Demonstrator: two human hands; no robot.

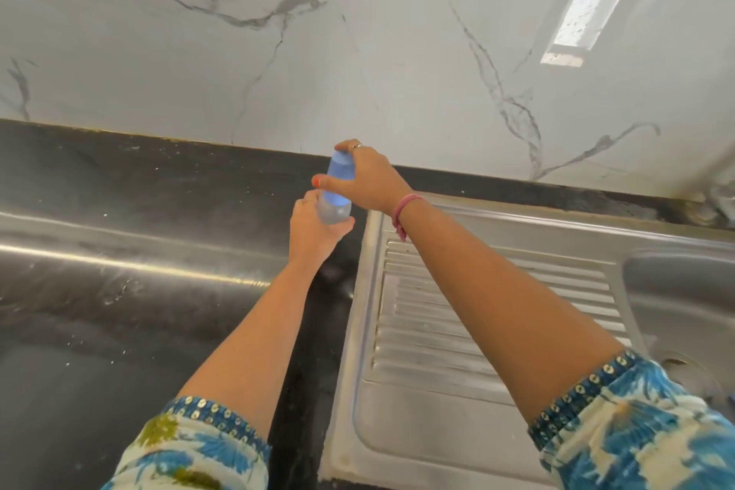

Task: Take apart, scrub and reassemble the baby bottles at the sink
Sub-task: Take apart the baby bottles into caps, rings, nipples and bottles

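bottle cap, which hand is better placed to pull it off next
Right. The right hand already grips the blue cap from above, while the left hand holds the clear bottle body steady below.

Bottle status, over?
Left hand grips bottle base. Right hand grips blue cap. Held above counter, nothing in the way.

place: home kitchen | evidence: dark stone counter (119,290) — steel sink (676,290) set into it, with ribbed drainboard (457,310) | wall: white marble-look backsplash (358,52) with grey veins | far right: base of a tap (704,207) — blurred
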